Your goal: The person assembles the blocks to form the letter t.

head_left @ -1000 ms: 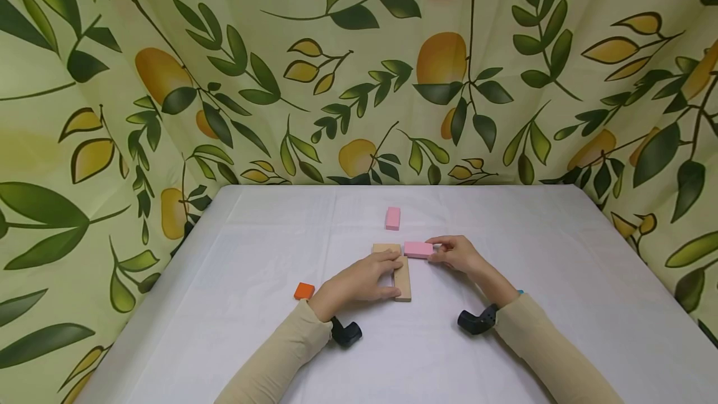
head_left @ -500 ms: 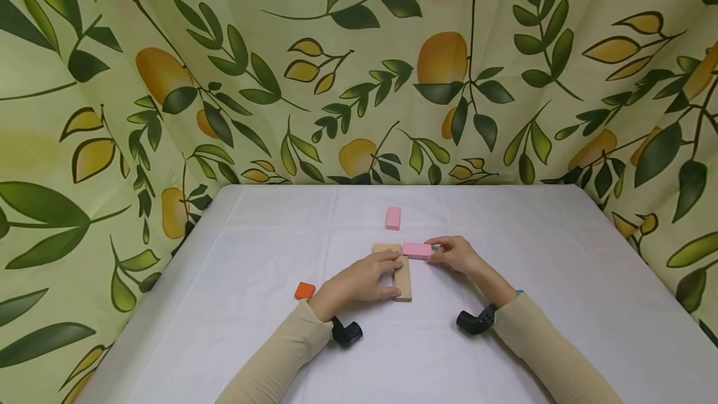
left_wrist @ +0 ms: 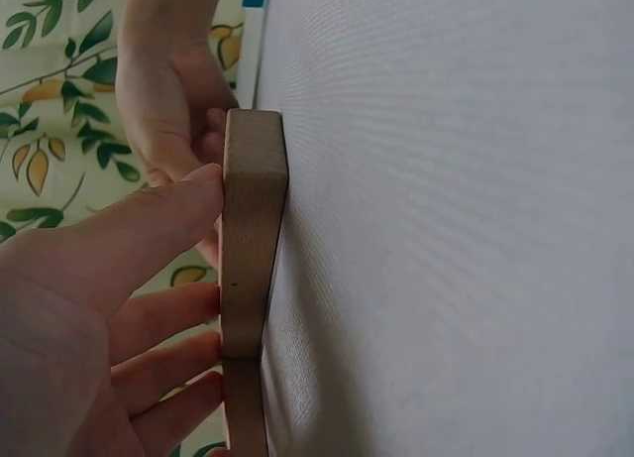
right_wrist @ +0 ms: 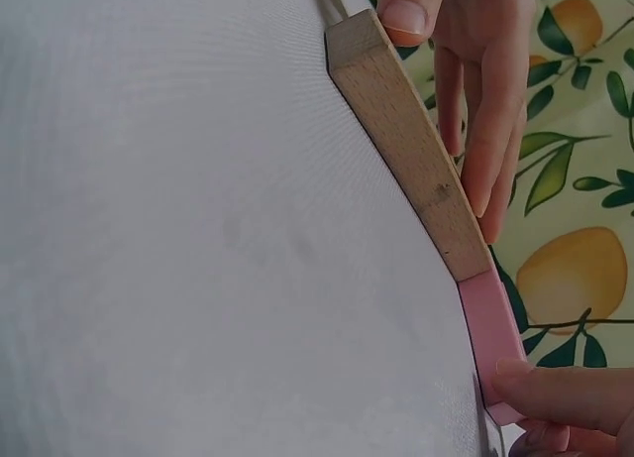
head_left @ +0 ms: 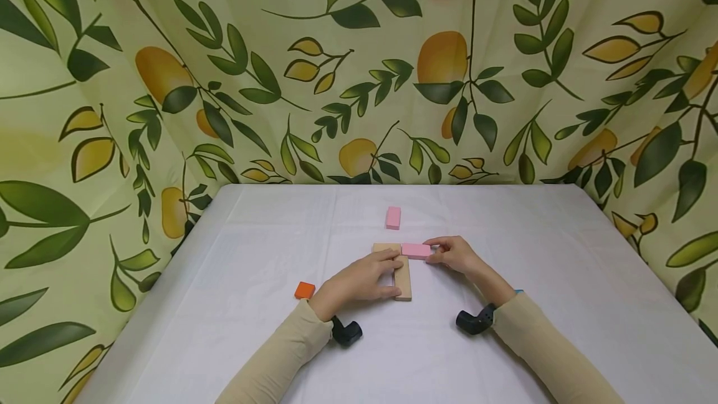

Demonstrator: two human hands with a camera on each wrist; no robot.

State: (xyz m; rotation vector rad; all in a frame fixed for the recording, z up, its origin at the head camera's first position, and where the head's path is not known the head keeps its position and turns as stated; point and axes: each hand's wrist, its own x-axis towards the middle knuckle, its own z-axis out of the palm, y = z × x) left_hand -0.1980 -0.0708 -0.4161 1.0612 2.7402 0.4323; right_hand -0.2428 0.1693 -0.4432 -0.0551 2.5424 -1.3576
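Two plain wooden blocks lie on the white table: one sideways [head_left: 384, 247], one lengthwise [head_left: 402, 284], together forming a corner. My left hand [head_left: 363, 278] rests on them. In the left wrist view its thumb and fairly straight fingers touch the top edge of the wood [left_wrist: 253, 239]. My right hand [head_left: 457, 254] pinches the right end of a pink block [head_left: 415, 250] between thumb and fingers. The right wrist view shows this pink block [right_wrist: 490, 323] lying flat, touching the far end of the lengthwise wooden block [right_wrist: 411, 150]. The left hand partly covers the wooden corner.
A second pink block [head_left: 393, 217] lies farther back. An orange block [head_left: 304, 290] is beside the left wrist. Something blue [head_left: 519, 291] shows partly behind the right forearm. A leaf-patterned curtain [head_left: 359, 80] hangs behind the table [head_left: 252, 229].
My right hand has slid the pink block slightly left, narrowing the gap to the wooden blocks. The left hand has stayed in place.
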